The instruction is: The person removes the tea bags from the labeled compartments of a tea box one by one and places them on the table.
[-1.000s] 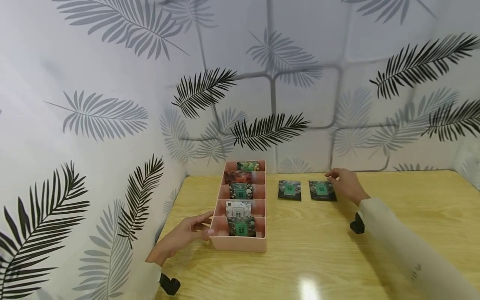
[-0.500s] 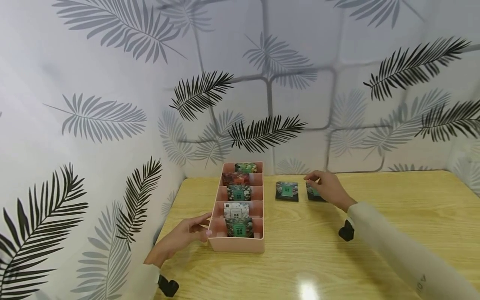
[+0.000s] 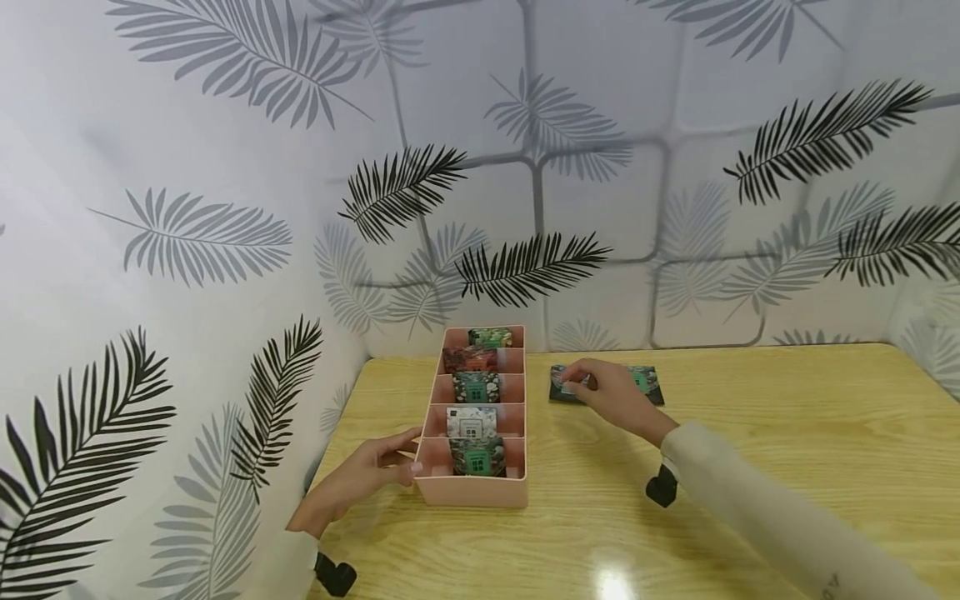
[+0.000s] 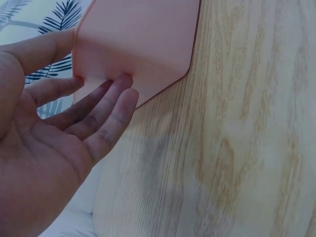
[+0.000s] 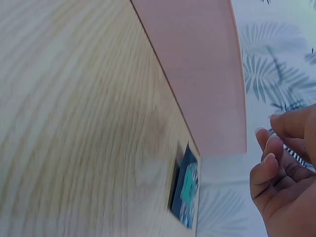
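My left hand (image 3: 363, 477) touches the near left end of a long pink divided box (image 3: 476, 492). In the left wrist view its fairly straight fingers (image 4: 116, 111) lie against the box's wall. Above a dark flat packet (image 3: 558, 392) on the table hovers my right hand (image 3: 611, 392), partly covering it. The right wrist view shows these fingers (image 5: 266, 170) loosely bent, with nothing visible between them. A second dark packet (image 3: 648, 385) with a green label lies just to the right, partly behind the hand.
Several packets stand in the box's compartments: a dark green-labelled packet (image 3: 478, 457) in front, a white packet (image 3: 471, 422) behind it, and a red packet (image 3: 470, 360) farther back. The wooden table (image 3: 675, 517) ends at a leaf-patterned backdrop (image 3: 712, 283).
My right hand has moved left, from beside the right packet, across it, to above the left packet. My left hand stays at the box. The view has shifted slightly.
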Demonstrator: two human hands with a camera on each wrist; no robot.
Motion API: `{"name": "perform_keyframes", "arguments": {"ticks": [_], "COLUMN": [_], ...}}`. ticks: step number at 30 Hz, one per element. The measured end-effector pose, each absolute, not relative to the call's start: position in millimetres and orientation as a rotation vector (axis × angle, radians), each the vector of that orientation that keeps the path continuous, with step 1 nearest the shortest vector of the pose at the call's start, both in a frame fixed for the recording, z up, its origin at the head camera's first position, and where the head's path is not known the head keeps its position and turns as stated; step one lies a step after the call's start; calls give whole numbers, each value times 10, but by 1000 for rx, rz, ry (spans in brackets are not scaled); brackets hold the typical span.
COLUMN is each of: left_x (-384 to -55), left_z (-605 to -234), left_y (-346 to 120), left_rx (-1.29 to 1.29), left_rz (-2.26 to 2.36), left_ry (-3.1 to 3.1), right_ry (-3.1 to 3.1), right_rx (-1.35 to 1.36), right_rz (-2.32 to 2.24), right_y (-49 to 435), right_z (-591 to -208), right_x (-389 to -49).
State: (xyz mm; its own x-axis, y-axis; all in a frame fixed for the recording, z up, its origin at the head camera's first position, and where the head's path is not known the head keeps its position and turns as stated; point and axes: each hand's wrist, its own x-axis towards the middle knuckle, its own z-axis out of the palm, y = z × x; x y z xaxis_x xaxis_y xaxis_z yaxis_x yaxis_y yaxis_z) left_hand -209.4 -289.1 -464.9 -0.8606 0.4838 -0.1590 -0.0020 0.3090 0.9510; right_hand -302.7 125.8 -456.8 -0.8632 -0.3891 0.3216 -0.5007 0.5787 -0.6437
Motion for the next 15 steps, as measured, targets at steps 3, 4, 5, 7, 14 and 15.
{"name": "perform_keyframes", "arguments": {"ticks": [3,4,5,7,14,15], "left_x": [-2093,-2094,-2094,-2093,-2083,-2083], "left_z": [-4642,-4642,-4643,-4648,-4653,-4652], "left_y": [-2889,-2891,-2893,-2897,-2893,-2892], "left_rx": [434,435,434,435,442,439], "left_rz": [1574,1573,1572,1571,1570,1575], "left_ry": [2166,2168,2169,2169,2167,2162], "right_ry": [-2649,-2643,-2634,-2616,-2635,-2641], "right_rx": [797,816,839,890,1029,1045], "right_rz": [1194,1209,1220,1238,1191,1180], "right_y": [1124,1079,1032,944,697,666], "right_z": [-4543,-4536,-4528,-4529,-4514,-4501], "right_x": [-2958,-2927,-2895,-2836,-2653,-2631]}}
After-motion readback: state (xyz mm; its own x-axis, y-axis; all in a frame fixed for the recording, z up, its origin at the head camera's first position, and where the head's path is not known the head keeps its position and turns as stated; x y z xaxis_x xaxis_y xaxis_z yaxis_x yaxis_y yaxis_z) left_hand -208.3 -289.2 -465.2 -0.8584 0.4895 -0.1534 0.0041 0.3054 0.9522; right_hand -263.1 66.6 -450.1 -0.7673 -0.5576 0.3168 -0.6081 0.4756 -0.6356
